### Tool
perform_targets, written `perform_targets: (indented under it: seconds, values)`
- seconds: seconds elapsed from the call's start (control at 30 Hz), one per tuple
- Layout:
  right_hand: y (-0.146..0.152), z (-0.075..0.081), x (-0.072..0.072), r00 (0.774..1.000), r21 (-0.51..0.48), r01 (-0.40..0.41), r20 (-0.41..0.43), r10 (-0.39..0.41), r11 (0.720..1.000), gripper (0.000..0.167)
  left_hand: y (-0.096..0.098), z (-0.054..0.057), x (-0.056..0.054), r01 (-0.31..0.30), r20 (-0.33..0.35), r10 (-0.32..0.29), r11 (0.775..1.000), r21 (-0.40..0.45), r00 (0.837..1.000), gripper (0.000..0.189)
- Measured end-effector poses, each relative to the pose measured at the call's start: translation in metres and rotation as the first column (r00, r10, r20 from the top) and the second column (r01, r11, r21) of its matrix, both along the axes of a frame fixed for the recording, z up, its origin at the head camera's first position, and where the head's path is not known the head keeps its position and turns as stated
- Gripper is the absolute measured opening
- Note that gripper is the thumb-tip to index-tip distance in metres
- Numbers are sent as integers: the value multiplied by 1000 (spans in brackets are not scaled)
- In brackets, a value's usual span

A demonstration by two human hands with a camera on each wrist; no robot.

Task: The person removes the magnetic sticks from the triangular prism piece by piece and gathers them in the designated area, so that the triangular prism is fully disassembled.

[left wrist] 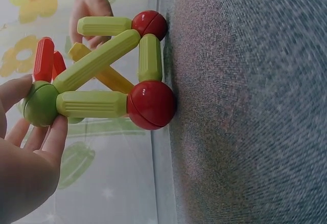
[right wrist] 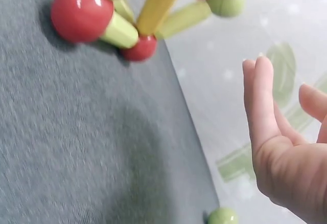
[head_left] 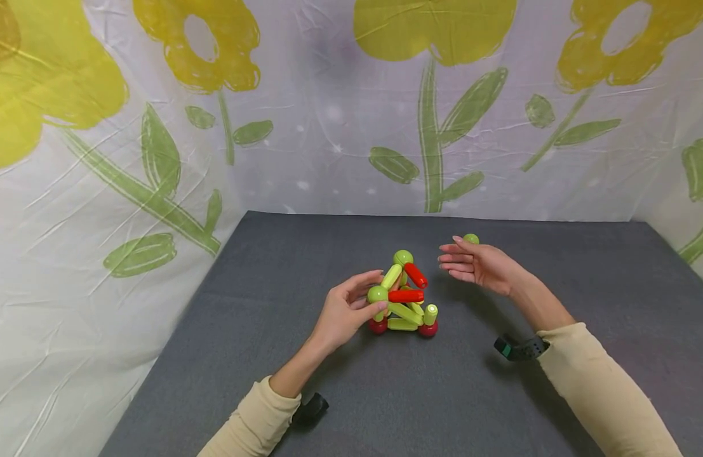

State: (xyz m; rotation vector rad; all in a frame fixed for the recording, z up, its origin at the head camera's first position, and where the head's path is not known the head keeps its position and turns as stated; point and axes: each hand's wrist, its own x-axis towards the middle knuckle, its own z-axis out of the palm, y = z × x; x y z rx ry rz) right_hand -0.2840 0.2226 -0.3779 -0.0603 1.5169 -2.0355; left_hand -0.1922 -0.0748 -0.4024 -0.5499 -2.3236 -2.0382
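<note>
A small frame of ribbed rods and balls stands on the dark grey table. Red balls [left wrist: 152,105] form its lower corners, joined by yellow-green rods [left wrist: 92,104]. My left hand [head_left: 341,312] pinches the green ball [left wrist: 41,104] at its upper near corner between thumb and fingers. From that ball a red rod [head_left: 406,296] points right. A second red rod [head_left: 416,275] slants from the other upper green ball [head_left: 403,257]. A yellow rod [left wrist: 110,74] crosses behind. To the right of the frame, my right hand [head_left: 486,264] hovers over the table, fingers extended and holding nothing.
A loose green ball [head_left: 471,238] lies on the table [head_left: 305,247] behind my right hand, partly hidden by it. Flower-printed fabric [head_left: 328,127] hangs along the back and sides. Each wrist carries a dark strapped device [head_left: 521,348].
</note>
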Motion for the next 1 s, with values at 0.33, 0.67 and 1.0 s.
perform_targets:
  seconds: [0.33,0.67,1.0]
  values:
    - [-23,6,13,997,94,-78,-4,79,992,64,0,0,-1,7,-6,-7,1000,14,1000,52]
    - [-40,9,18,995,113,-98,21,96,989,54,0,0,-1,3,-1,-3,1000,19,1000,53]
    - [-49,13,20,993,146,-109,51,103,983,57,2,22,11,11,13,-11,1000,-1,1000,50]
